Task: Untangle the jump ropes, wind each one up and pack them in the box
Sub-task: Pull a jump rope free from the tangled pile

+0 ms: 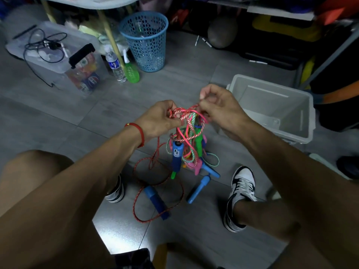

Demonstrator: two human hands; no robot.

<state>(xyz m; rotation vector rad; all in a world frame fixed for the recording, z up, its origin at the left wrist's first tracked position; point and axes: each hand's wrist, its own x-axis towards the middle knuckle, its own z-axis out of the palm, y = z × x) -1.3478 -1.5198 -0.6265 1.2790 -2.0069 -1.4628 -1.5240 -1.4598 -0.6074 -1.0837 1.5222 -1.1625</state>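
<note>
A tangle of jump ropes [187, 131] hangs between my hands above the grey floor: red-and-white braided, pink and green-and-white cords knotted together. My left hand [161, 119] grips the red braided strands at the top of the knot. My right hand [217, 107] pinches a pink strand just to the right. Blue, green and pink handles dangle below; one blue handle [177, 152] hangs upright. Another blue handle [157, 202] lies on the floor inside a loose red loop [139, 191]. A light blue handle [199, 189] lies beside it. The white box [275, 92] stands open to the right.
My knees and two black-and-white sneakers [240, 195] frame the ropes. A blue mesh bin [145, 41], a water bottle [116, 66] and a green spray bottle [131, 71] stand at the back. A clear lidded bin [58, 59] with cables sits far left. Shelving stands behind the white box.
</note>
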